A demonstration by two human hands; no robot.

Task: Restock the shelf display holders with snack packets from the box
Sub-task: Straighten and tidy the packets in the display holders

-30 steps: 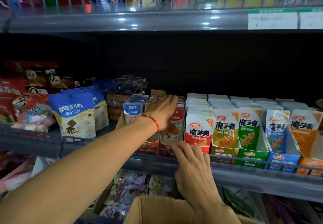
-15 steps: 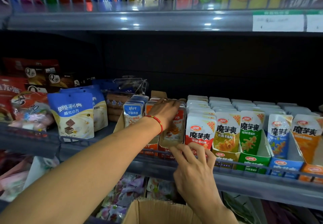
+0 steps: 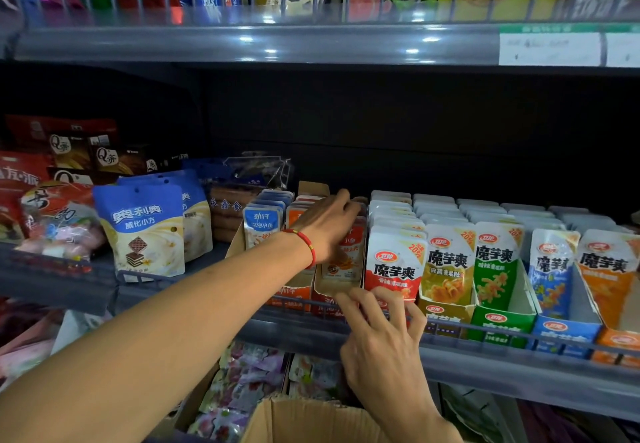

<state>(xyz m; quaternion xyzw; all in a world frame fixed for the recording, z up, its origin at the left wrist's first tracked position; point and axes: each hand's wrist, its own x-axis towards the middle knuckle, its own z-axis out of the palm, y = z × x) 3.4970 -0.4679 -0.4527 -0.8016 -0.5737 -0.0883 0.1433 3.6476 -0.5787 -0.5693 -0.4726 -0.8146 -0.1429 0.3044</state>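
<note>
On the grey metal middle shelf [image 3: 519, 370], the left hand [image 3: 327, 226], wearing a red bead bracelet [image 3: 306, 242], is laid over the row of orange-red snack packets [image 3: 343, 255] in the tan cardboard display holder [image 3: 334, 287]; whether its fingers are curled round a packet cannot be told. The right hand [image 3: 384, 345] is held near the holder's front with fingers spread and relaxed. The brown cardboard box [image 3: 304, 422] is seen nearest, at the bottom edge.
</note>
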